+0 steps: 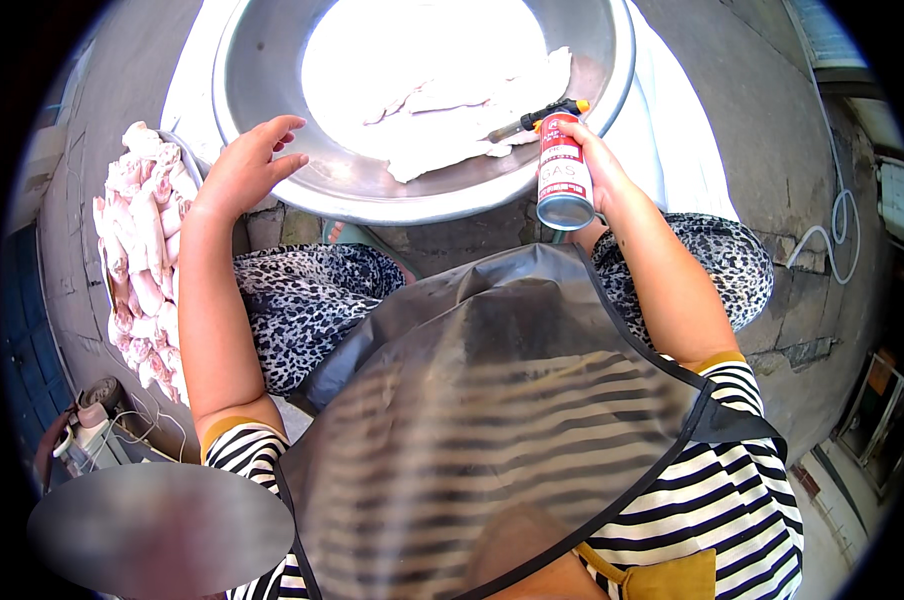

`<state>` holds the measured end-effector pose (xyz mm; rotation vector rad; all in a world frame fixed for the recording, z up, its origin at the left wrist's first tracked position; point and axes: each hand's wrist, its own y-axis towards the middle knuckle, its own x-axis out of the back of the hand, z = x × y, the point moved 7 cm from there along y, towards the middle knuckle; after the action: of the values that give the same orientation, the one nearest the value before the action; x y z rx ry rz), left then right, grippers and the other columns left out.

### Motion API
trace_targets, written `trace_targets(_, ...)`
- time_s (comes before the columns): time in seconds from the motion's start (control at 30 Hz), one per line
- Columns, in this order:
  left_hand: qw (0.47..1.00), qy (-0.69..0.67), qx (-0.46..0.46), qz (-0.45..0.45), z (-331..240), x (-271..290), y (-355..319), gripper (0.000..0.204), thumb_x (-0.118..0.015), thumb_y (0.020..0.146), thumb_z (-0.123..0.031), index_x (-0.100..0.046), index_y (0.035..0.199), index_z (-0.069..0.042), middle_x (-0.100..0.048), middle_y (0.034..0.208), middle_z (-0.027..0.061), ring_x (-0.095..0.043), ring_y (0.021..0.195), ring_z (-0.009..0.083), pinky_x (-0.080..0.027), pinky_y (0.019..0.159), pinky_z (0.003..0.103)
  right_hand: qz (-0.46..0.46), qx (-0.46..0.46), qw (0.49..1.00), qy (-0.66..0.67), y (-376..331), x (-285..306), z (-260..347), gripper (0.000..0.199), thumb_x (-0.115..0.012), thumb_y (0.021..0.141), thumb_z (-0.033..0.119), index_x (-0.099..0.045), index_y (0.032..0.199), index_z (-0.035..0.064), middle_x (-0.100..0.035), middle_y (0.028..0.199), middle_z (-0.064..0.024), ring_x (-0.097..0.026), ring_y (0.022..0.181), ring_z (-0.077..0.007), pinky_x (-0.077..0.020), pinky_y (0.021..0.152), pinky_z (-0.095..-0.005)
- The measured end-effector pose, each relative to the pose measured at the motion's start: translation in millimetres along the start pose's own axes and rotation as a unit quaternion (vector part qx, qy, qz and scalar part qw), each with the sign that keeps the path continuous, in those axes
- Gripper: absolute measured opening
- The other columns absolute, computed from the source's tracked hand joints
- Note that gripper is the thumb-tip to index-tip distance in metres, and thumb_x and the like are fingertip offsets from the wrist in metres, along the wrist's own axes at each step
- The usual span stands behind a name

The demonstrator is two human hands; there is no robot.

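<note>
My right hand (pixel 604 168) is wrapped around a red and white gas canister with a torch head, a blowtorch (pixel 564 178). Its dark nozzle points left, over the inside of a wide metal basin (pixel 372 205). Whether a flame burns cannot be made out against the glare. Pale pieces of meat (pixel 437 155) lie on the near side of the basin, partly washed out by bright light. Over the basin's left rim hovers my left hand (pixel 247 165), fingers apart and holding nothing. Beside my left forearm is a heap of pale pig's trotters (pixel 137 235), partly hidden by the arm.
White sheeting (pixel 687 130) lies beneath the basin. A dark translucent apron (pixel 482 370) covers my front and lap. A pale hose (pixel 840 235) curls on the paved ground at right. At lower left stand appliances with cables (pixel 97 430), near a blurred oval patch.
</note>
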<state>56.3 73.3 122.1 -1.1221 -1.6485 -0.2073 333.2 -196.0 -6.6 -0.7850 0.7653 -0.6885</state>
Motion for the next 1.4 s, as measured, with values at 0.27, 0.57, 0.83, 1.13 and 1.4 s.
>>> trace_targets(0.27, 1.0, 0.003, 0.003, 0.0, -1.9, 0.6, 0.5, 0.041, -0.063, 0.086, -0.016, -0.053, 0.124, -0.007, -0.062, 0.113, 0.0161, -0.059, 0.106, 0.0274, -0.048, 0.086, 0.037, -0.01, -0.011, 1.0, 0.004, 2.9, 2.9, -2.6, 0.047, -0.061, 0.085, 0.035, -0.049, 0.116, 0.0023, -0.062, 0.083, -0.0174, -0.066, 0.066, -0.0291, -0.0585, 0.055, -0.0433)
trace_targets(0.57, 1.0, 0.001, -0.007, 0.005, 1.6, 0.8, 3.8, 0.041, -0.063, 0.085, -0.016, -0.053, 0.124, -0.006, -0.062, 0.112, 0.0163, -0.059, 0.106, 0.0275, -0.048, 0.086, 0.037, -0.001, -0.006, 1.0, 0.009, 1.1, 3.2, -1.5, 0.048, -0.061, 0.085, 0.035, -0.048, 0.116, 0.0007, -0.063, 0.082, -0.0188, -0.067, 0.065, -0.0299, -0.0584, 0.053, -0.0427)
trace_targets(0.83, 1.0, 0.005, -0.01, 0.01, 0.1, 1.2, 9.4, 0.041, -0.064, 0.085, -0.015, -0.053, 0.124, -0.006, -0.062, 0.113, 0.0158, -0.059, 0.106, 0.0271, -0.048, 0.087, 0.036, -0.004, -0.002, 1.0, 0.017, 0.3, 8.0, 0.7, 0.049, -0.06, 0.085, 0.035, -0.047, 0.115, -0.0014, -0.063, 0.083, -0.0204, -0.067, 0.066, -0.0309, -0.0584, 0.053, -0.0423)
trace_targets(1.13, 1.0, 0.001, -0.014, 0.006, -3.6, 0.9, 10.6, 0.044, -0.064, 0.085, -0.023, -0.053, 0.124, -0.006, -0.062, 0.111, 0.0203, -0.059, 0.106, 0.0322, -0.047, 0.09, 0.039, 0.006, 0.004, 1.0, 0.013, 2.6, 5.8, 1.4, 0.048, -0.059, 0.086, 0.035, -0.046, 0.115, -0.0012, -0.063, 0.082, -0.0197, -0.067, 0.066, -0.0306, -0.0584, 0.053, -0.0422)
trace_targets(1.4, 1.0, 0.002, -0.009, 0.012, -3.9, 0.1, 11.4, 0.044, -0.064, 0.085, -0.023, -0.053, 0.125, -0.007, -0.062, 0.112, 0.0203, -0.059, 0.107, 0.0323, -0.047, 0.091, 0.039, 0.006, 0.0, 1.0, 0.008, 0.9, 3.7, 1.0, 0.048, -0.059, 0.086, 0.034, -0.046, 0.116, -0.0007, -0.063, 0.082, -0.0193, -0.067, 0.066, -0.0302, -0.0585, 0.053, -0.0417)
